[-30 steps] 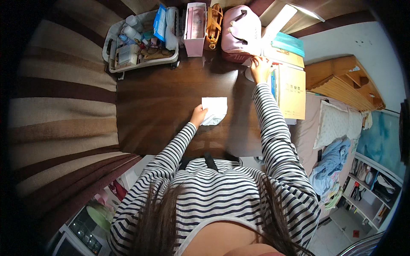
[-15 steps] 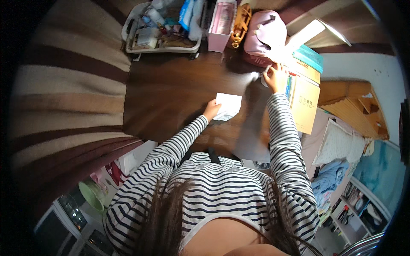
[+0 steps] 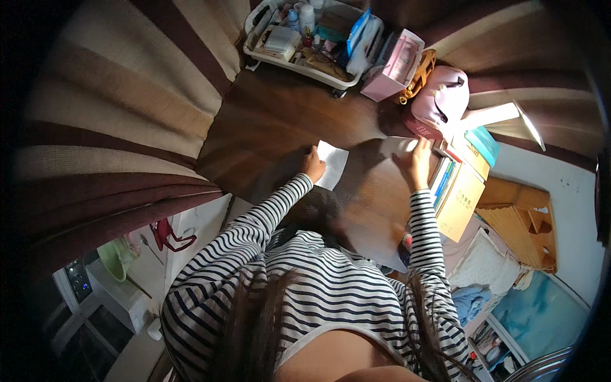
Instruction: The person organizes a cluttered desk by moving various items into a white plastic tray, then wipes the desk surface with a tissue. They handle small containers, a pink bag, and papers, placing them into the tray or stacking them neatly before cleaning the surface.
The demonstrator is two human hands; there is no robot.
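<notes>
A white sheet of paper (image 3: 331, 167) is held at its left edge by my left hand (image 3: 313, 165), whose fingers are closed on it above the dark wooden table (image 3: 267, 121). My right hand (image 3: 417, 164) is at the table's right side, with thumb and fingers apart and nothing visible between them. It is beside a row of upright books (image 3: 443, 181) and close to a bright glare on the tabletop. A pink bag (image 3: 442, 95) stands just beyond that hand.
A white wheeled bin (image 3: 299, 60) of bottles and small items stands at the back. Right of it are a pink box (image 3: 391, 73) and an orange-brown bag (image 3: 418, 76). A lit white lamp (image 3: 493, 116) leans over a cardboard folder (image 3: 463, 204). Striped curtains (image 3: 127, 108) border the left.
The view has turned, so the table and back items sit further right and lower. My right hand's fingers have spread from a pinch. The paper stays in my left hand.
</notes>
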